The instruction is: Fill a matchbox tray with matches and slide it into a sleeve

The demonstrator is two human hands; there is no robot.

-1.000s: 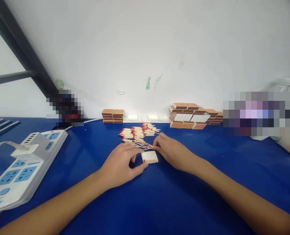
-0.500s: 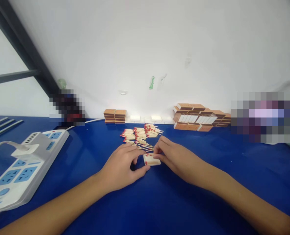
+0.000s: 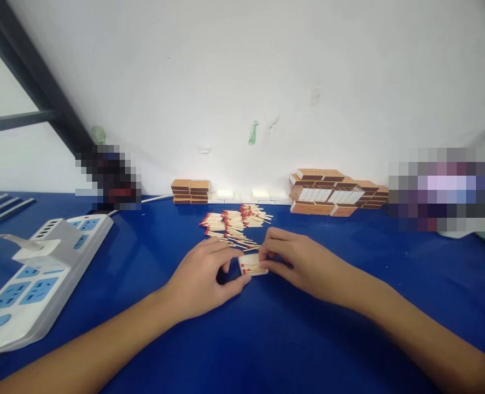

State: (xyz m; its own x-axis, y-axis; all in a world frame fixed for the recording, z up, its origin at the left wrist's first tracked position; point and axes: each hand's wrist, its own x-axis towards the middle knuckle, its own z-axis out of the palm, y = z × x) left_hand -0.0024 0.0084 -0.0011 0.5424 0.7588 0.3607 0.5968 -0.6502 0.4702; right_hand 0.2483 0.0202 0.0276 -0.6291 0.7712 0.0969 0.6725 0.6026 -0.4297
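Note:
A small white matchbox tray point(image 3: 245, 261) lies on the blue table in front of me, with a few red-tipped matches point(image 3: 252, 269) inside. My left hand point(image 3: 211, 273) grips the tray's left end between thumb and fingers. Over its right end, my right hand point(image 3: 285, 253) is closed in a pinch at the matches' plain ends, and its fingertips partly cover them. Just beyond the tray, a loose pile of red-tipped matches point(image 3: 232, 221) spreads across the table.
Closed matchboxes point(image 3: 191, 191) are stacked by the wall, with a larger matchbox stack point(image 3: 324, 191) to the right. Between them sit white trays point(image 3: 261, 195). A power strip point(image 3: 41, 284) with a plugged-in cable is at left, near metal rods point(image 3: 8, 210).
The matches in the tray now lie lower and more along its near side, and more of the white tray bottom shows. My hands stay in nearly the same place.

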